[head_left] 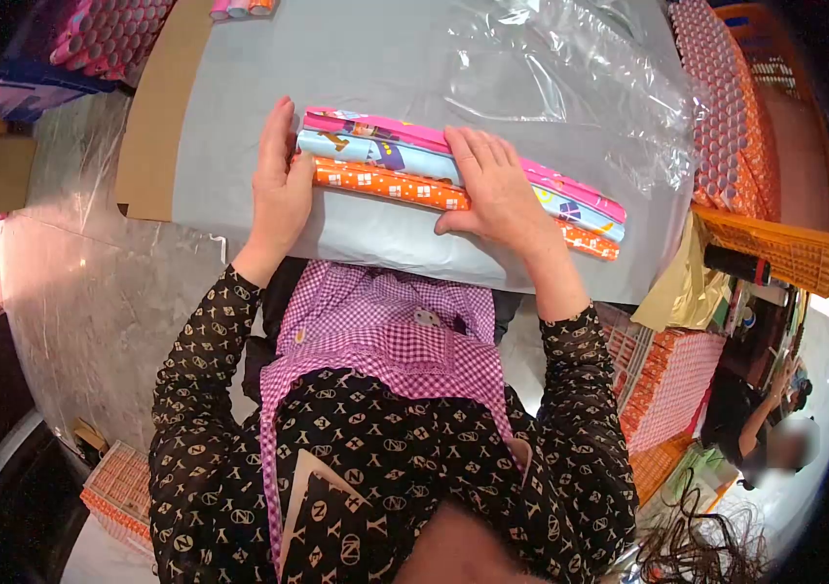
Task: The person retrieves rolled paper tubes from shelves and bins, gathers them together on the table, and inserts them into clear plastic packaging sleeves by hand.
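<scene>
Three rolls of wrapping paper lie side by side, slightly slanted, on the grey-covered table: a pink roll farthest away, a light blue roll in the middle and an orange roll with white patterns nearest me. My left hand is held upright with stretched fingers against their left ends, its thumb touching the orange roll. My right hand spans the rolls from above, fingers over the far side and thumb at the near edge. It covers part of their middle.
Crumpled clear plastic film lies at the back right of the table. Many stacked rolls stand at the right beside an orange crate. More rolls are at the upper left. Another person is at the lower right.
</scene>
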Demonstrator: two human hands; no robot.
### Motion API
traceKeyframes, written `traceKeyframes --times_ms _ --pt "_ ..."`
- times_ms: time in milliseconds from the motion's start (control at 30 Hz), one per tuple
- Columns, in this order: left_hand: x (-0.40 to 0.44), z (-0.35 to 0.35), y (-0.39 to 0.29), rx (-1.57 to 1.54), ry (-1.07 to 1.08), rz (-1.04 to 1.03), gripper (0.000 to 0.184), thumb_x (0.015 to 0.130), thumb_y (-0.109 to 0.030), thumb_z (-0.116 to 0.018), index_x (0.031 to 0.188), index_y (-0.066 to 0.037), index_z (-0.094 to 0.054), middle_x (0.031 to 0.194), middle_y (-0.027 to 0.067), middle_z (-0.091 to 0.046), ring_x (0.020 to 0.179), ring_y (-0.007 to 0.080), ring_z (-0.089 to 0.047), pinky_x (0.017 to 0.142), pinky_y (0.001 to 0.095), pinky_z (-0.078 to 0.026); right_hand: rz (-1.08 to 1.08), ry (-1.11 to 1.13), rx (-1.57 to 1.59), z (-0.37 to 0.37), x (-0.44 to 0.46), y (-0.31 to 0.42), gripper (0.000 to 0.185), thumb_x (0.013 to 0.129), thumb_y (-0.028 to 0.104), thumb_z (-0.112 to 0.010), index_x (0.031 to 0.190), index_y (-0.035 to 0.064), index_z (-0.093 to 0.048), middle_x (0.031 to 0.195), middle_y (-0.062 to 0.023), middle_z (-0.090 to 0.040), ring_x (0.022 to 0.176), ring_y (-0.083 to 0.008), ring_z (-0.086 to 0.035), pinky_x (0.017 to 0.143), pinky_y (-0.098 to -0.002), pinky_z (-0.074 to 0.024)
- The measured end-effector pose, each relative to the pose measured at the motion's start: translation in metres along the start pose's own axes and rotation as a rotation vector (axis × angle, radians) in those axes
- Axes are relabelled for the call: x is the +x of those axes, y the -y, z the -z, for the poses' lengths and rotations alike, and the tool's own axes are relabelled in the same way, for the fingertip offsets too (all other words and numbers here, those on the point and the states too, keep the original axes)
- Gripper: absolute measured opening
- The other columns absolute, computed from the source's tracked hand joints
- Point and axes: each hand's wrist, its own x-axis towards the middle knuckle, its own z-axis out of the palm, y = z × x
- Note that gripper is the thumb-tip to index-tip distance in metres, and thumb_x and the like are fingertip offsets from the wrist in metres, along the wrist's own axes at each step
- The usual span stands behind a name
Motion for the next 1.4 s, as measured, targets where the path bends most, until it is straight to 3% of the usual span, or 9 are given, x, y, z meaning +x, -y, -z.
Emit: traceKeyframes --times_ms 267,433,833,933,1100,1167,1200,1300,1400 --pt "0.007 0.01 -0.01 0.165 0.154 0.028 0.056 0.092 0.0 -0.043 0.147 0.003 -0.035 0.146 0.0159 -0.045 0.133 0.0232 -0.043 0.11 0.0337 -0.035 -0.04 0.026 0.063 0.004 -0.001 0.002 0.105 0.06 0.041 -0.085 0.141 -0.003 -0.036 0.136 -0.0232 -0.046 0.128 -0.0401 -0.043 0.108 -0.0474 -0.036" --pt "0.018 -0.001 -0.013 0.221 0.166 -0.012 0.048 0.098 -0.007 -0.042 0.146 0.003 -0.038 0.146 0.0176 -0.044 0.133 0.0244 -0.044 0.111 0.0342 -0.034 -0.02 -0.021 0.011 0.005 -0.008 0.002 0.095 0.062 0.034 -0.085 0.137 -0.0034 -0.041 0.134 -0.0212 -0.048 0.126 -0.0375 -0.046 0.107 -0.0454 -0.0373" --pt "0.019 0.0 -0.001 0.576 0.216 -0.202 0.04 0.1 -0.011 -0.045 0.137 0.004 -0.048 0.148 0.0177 -0.043 0.135 0.0287 -0.043 0.113 0.0357 -0.031 0.026 -0.136 -0.024 -0.012 -0.011 -0.007 0.095 0.057 0.038 -0.085 0.133 -0.003 -0.045 0.127 -0.0189 -0.053 0.12 -0.0342 -0.051 0.102 -0.043 -0.0406" --pt "0.023 -0.001 -0.006 0.479 0.205 -0.057 0.039 0.101 -0.012 -0.047 0.135 0.005 -0.05 0.15 0.0193 -0.039 0.133 0.0307 -0.044 0.108 0.0372 -0.037 -0.002 -0.044 -0.045 -0.009 -0.008 -0.005 0.095 0.059 0.04 -0.084 0.134 -0.0047 -0.045 0.124 -0.0193 -0.053 0.119 -0.0352 -0.05 0.102 -0.0434 -0.0413" --pt "0.059 -0.013 -0.04 0.658 0.297 -0.35 0.037 0.099 -0.013 -0.051 0.132 0.004 -0.053 0.146 0.0179 -0.044 0.128 0.0313 -0.049 0.106 0.038 -0.04 0.003 -0.113 -0.072 -0.014 -0.011 -0.005 0.096 0.062 0.043 -0.084 0.136 -0.0046 -0.043 0.126 -0.0187 -0.053 0.119 -0.0339 -0.05 0.101 -0.0436 -0.0414" --pt "0.08 -0.034 -0.055 0.699 0.574 -0.319 0.035 0.098 -0.016 -0.054 0.127 0.004 -0.056 0.144 0.02 -0.045 0.124 0.0333 -0.051 0.103 0.0393 -0.042 0.031 -0.108 -0.108 -0.014 -0.013 -0.005 0.099 0.061 0.045 -0.084 0.136 -0.0044 -0.043 0.126 -0.0189 -0.053 0.12 -0.0341 -0.05 0.101 -0.0431 -0.0414" --pt "0.09 -0.048 -0.051 0.793 0.601 -0.477 0.034 0.094 -0.017 -0.059 0.122 0.003 -0.059 0.139 0.0182 -0.05 0.12 0.0368 -0.053 0.102 0.042 -0.042 0.022 -0.135 -0.106 -0.013 -0.014 -0.004 0.1 0.06 0.047 -0.084 0.136 -0.005 -0.044 0.126 -0.0186 -0.054 0.12 -0.0339 -0.051 0.1 -0.0421 -0.0416" --pt "0.115 -0.108 -0.056 0.896 0.827 -0.627 0.039 0.09 -0.021 -0.064 0.121 0.001 -0.059 0.138 0.0163 -0.051 0.117 0.0389 -0.054 0.1 0.0446 -0.042 0.003 -0.064 -0.098 -0.015 -0.012 -0.005 0.099 0.06 0.048 -0.083 0.134 -0.0061 -0.045 0.125 -0.0181 -0.055 0.118 -0.0333 -0.052 0.099 -0.0411 -0.0419" --pt "0.126 -0.159 -0.053 0.905 0.837 -0.712 0.041 0.088 -0.025 -0.067 0.12 -0.001 -0.059 0.133 0.0158 -0.054 0.115 0.0385 -0.055 0.097 0.0466 -0.044 0.009 -0.112 -0.106 -0.015 -0.014 -0.006 0.095 0.061 0.047 -0.083 0.131 -0.0067 -0.047 0.122 -0.0169 -0.056 0.113 -0.0318 -0.053 0.097 -0.0402 -0.0417"
